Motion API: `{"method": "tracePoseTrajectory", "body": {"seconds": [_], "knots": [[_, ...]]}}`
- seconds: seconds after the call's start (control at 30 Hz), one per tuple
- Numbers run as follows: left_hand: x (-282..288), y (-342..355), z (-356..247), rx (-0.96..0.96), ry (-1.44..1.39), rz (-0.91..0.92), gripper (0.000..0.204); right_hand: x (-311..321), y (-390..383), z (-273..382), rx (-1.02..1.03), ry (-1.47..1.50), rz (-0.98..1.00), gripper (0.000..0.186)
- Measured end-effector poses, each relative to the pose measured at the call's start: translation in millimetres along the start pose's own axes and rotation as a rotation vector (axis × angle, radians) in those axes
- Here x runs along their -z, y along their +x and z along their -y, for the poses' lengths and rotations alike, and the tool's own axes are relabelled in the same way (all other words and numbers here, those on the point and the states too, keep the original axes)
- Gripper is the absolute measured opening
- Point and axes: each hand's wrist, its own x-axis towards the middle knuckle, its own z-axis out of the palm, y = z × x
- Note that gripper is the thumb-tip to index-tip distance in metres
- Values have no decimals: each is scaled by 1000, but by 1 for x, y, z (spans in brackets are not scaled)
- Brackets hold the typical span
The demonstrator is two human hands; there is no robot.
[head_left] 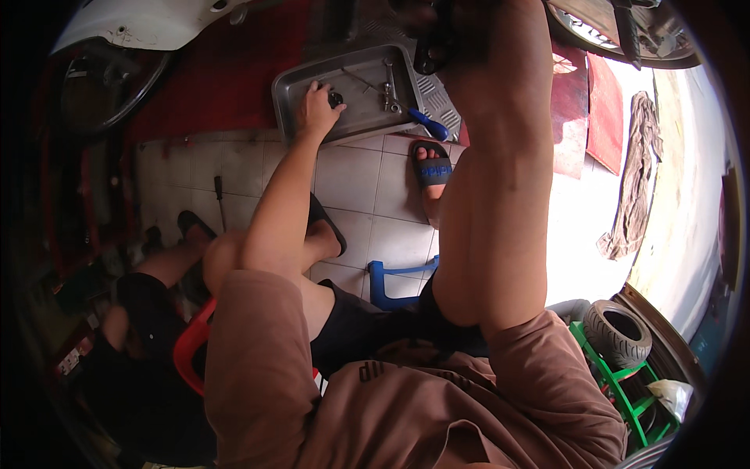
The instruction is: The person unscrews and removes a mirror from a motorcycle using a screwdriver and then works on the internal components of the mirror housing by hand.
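Note:
My left hand (316, 112) is low over the left side of a grey metal tray (283, 94), thumb and fingers around a small black round part (335, 99). Whether that part touches the tray floor I cannot tell. To its right in the tray lie a chrome wrench-like tool (388, 84) and a thin metal rod. A screwdriver with a blue handle (428, 125) rests across the tray's right rim. My right forearm (508, 86) reaches up to the top edge, where my right hand (461, 27) is lost in deep shadow beside dark machine parts; its fingers cannot be made out.
White vehicle bodywork (141, 27) and a wheel (625, 27) border the top. A blue stool (379, 285) stands between my legs. Another person (148, 328) sits at left, near a dark-handled tool (219, 195) on the tiles. A tyre (617, 334) rests on a green rack at right.

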Motion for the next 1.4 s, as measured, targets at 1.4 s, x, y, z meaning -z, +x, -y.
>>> {"method": "tracePoseTrajectory", "body": {"seconds": [1.4], "knots": [[232, -100, -45, 116, -1773, 268, 27, -17, -22, -74, -94, -67, 249, 24]]}}
